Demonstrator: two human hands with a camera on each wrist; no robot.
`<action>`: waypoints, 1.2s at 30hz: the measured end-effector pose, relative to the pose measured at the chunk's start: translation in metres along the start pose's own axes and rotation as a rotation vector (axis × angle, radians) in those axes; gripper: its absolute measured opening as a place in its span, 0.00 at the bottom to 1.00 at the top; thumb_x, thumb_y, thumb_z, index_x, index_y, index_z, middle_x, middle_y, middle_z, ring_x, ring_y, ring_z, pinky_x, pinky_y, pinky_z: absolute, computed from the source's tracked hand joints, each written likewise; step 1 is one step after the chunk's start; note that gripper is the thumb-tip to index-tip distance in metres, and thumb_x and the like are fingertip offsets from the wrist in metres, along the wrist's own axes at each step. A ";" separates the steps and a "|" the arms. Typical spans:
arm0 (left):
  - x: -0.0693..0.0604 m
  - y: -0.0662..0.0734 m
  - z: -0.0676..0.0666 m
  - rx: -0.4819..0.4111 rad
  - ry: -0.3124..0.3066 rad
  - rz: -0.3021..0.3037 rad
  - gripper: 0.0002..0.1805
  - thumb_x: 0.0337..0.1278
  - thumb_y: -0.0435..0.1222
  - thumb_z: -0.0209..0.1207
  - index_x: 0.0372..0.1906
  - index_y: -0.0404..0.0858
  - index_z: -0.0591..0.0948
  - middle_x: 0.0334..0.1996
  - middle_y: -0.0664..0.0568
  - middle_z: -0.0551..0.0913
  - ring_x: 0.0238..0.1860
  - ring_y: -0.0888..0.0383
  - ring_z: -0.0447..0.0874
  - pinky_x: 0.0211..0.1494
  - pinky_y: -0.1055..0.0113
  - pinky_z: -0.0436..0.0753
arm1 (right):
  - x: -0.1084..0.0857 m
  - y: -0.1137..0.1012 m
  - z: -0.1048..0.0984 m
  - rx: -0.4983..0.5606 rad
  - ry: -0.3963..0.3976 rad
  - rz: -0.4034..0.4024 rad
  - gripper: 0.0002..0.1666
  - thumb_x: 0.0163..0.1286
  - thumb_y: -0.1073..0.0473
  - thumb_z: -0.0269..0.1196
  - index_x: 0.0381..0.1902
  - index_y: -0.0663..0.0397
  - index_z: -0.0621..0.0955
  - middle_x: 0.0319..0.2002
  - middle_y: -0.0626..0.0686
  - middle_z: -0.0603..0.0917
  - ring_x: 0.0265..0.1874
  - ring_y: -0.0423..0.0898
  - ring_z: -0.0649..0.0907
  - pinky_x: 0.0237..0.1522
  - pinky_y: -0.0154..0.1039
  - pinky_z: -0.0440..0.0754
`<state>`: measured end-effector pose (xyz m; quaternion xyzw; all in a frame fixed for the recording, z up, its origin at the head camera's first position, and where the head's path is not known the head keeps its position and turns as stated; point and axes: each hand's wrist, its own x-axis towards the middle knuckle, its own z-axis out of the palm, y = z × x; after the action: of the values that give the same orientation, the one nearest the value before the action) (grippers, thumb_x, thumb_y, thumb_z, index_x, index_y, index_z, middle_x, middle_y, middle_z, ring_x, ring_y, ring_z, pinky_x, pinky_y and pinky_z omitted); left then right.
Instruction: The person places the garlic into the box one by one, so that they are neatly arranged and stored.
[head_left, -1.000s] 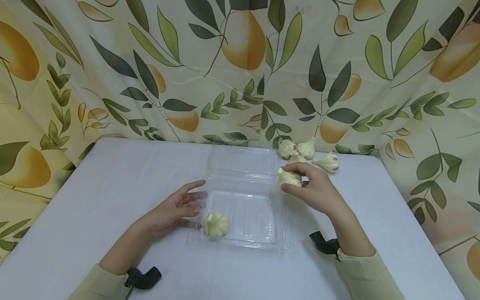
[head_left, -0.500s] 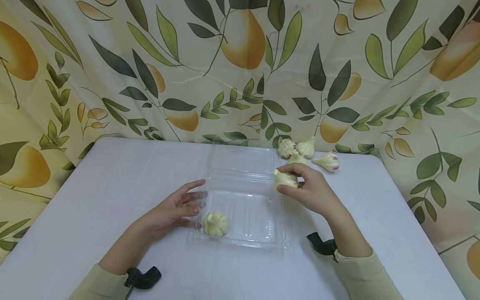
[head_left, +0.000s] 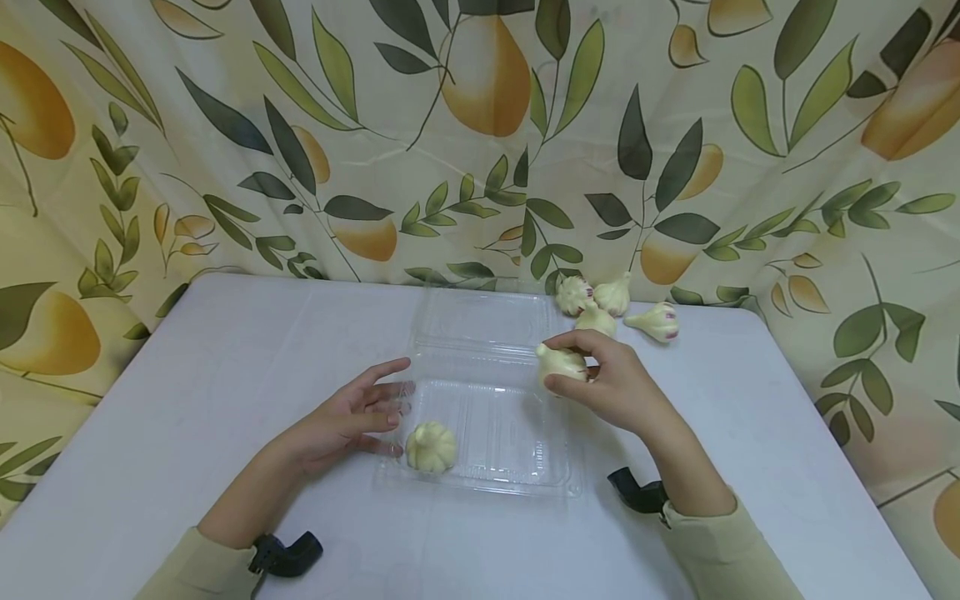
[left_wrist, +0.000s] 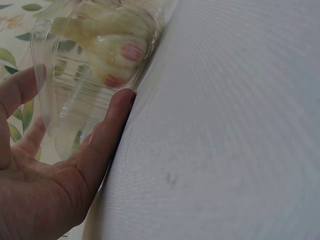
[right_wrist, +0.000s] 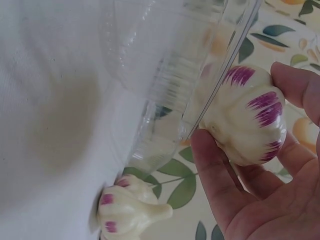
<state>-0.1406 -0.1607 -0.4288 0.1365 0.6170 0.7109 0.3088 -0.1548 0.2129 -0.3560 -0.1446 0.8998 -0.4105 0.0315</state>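
A clear plastic clamshell box [head_left: 487,487] lies with its lid folded back on the table. One garlic bulb [head_left: 431,447] sits in the near left corner of its base. My left hand [head_left: 341,425] rests against the box's left side with fingers spread; in the left wrist view the fingertips touch the plastic wall. My right hand [head_left: 611,379] holds a second garlic bulb [head_left: 561,367] between thumb and fingers, over the box's right edge. Purple streaks mark that bulb [right_wrist: 250,115] in the right wrist view.
Several more garlic bulbs [head_left: 596,318] lie at the table's back edge, right of the lid [head_left: 487,321]. One bulb [head_left: 654,322] lies a little apart to their right. A fruit-patterned cloth [head_left: 480,167] hangs behind the white table [head_left: 247,350].
My right hand has moved left with its garlic bulb, from beside the box to over its right edge. The left hand and the box have stayed in place.
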 end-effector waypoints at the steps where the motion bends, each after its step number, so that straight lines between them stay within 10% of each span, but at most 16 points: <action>1: 0.000 0.000 0.000 0.000 0.001 -0.001 0.42 0.68 0.27 0.55 0.80 0.49 0.50 0.78 0.40 0.51 0.75 0.35 0.51 0.54 0.42 0.81 | 0.000 0.000 0.001 -0.001 -0.001 0.000 0.23 0.61 0.56 0.73 0.55 0.47 0.82 0.56 0.50 0.82 0.49 0.47 0.79 0.49 0.46 0.83; 36: 0.000 0.001 0.000 -0.011 0.002 0.000 0.43 0.67 0.27 0.56 0.80 0.48 0.50 0.77 0.39 0.52 0.74 0.35 0.52 0.54 0.42 0.82 | -0.001 -0.007 0.028 0.041 0.007 -0.126 0.22 0.59 0.58 0.74 0.52 0.44 0.83 0.54 0.46 0.83 0.52 0.44 0.80 0.48 0.45 0.84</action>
<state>-0.1404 -0.1608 -0.4277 0.1341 0.6133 0.7146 0.3087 -0.1478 0.1887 -0.3693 -0.1987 0.8805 -0.4304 0.0056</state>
